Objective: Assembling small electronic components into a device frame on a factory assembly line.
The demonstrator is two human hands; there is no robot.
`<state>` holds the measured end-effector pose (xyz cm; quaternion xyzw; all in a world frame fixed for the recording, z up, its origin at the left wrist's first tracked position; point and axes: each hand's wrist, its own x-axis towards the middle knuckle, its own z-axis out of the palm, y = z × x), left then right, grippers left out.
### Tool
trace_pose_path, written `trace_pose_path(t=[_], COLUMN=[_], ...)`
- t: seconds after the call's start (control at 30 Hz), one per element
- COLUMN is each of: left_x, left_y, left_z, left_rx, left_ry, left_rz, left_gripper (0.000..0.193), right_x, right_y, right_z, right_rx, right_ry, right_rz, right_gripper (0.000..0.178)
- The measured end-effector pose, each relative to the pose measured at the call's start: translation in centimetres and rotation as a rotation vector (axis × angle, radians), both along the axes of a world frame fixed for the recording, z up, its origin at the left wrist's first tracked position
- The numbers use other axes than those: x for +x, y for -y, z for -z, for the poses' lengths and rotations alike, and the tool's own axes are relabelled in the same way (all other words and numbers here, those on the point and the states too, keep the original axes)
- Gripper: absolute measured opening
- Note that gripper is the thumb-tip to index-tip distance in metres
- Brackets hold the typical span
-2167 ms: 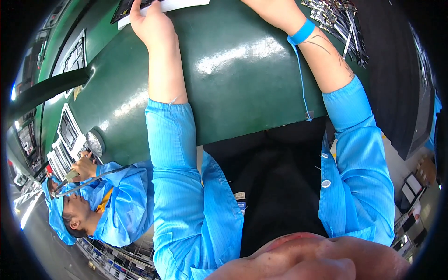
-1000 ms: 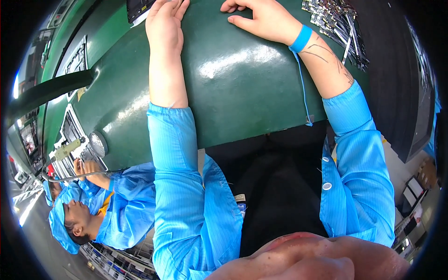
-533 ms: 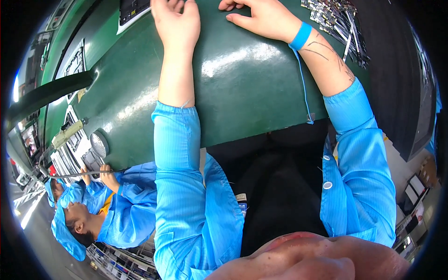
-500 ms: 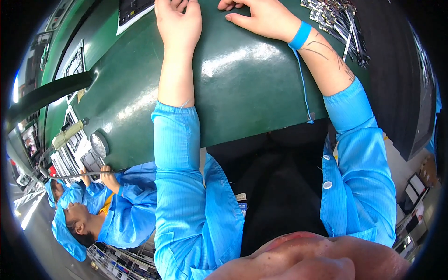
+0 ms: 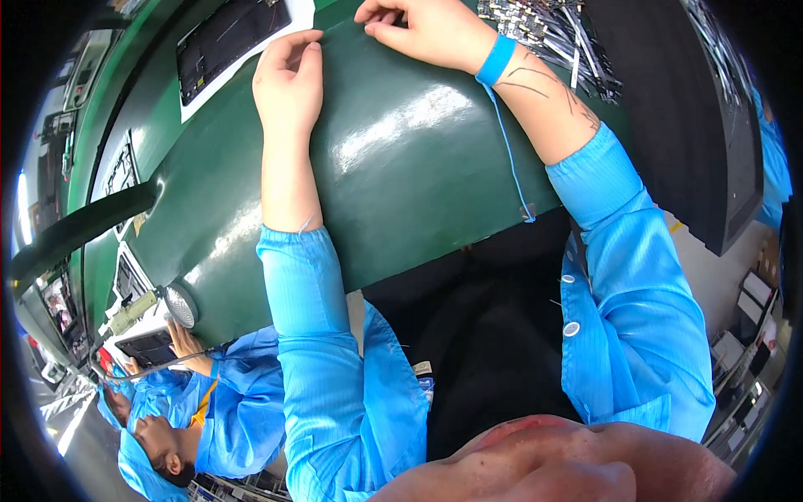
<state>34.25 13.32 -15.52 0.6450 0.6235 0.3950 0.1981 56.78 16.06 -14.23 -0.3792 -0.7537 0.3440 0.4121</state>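
Note:
My left hand (image 5: 288, 88) is over the green table mat (image 5: 393, 201), its fingers bent and the thumb drawn close to the fingertips. Just beyond it lies a flat black device housing with a white border (image 5: 186, 105). My right hand (image 5: 439, 33), a blue wrist strap (image 5: 498, 58) around its wrist, has curled fingers with the thumb near them. The two hands face each other, a short gap apart. Whatever may be between the fingertips of either hand is too small to make out. A thin blue cord runs from the strap to the mat's near edge.
A heap of small circuit boards with silvery flat cables (image 5: 577, 50) lies right of my right hand. A dark arm (image 5: 84, 222) and a round lamp head (image 5: 180, 306) stand at the left. Co-workers in blue sit beyond, one hand (image 5: 186, 343) at another device. A black rack edge (image 5: 686, 134) stands right.
The view has shifted, bringing more of the black housing into sight. Both hands stay over the mat; the left fingers now show bent toward the thumb. A co-worker's hand has opened over a device.

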Motion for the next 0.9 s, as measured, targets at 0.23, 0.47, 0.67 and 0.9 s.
trace_pose_path(t=[0.23, 0.47, 0.67, 0.9], left_x=[0.1, 1.0, 1.5, 2.5], left_y=[0.3, -0.1, 0.2, 0.4], left_z=[0.7, 0.1, 0.0, -0.3], left_rx=[0.012, 0.040, 0.022, 0.032], left_ry=[-0.019, -0.014, -0.016, -0.030], left_rz=[-0.008, 0.018, 0.014, 0.021], left_gripper=[0.017, 0.017, 0.017, 0.017], right_x=[5.4, 12.5, 13.9, 14.3], right_y=[-2.5, -3.1, -3.1, -2.6], right_z=[0.2, -4.0, -2.4, -3.6], right_rx=[0.138, -0.106, -0.170, -0.244], right_ry=[0.216, 0.390, 0.650, 0.539], right_rz=[0.316, 0.579, 0.370, 0.353], right_gripper=[0.017, 0.022, 0.024, 0.021])
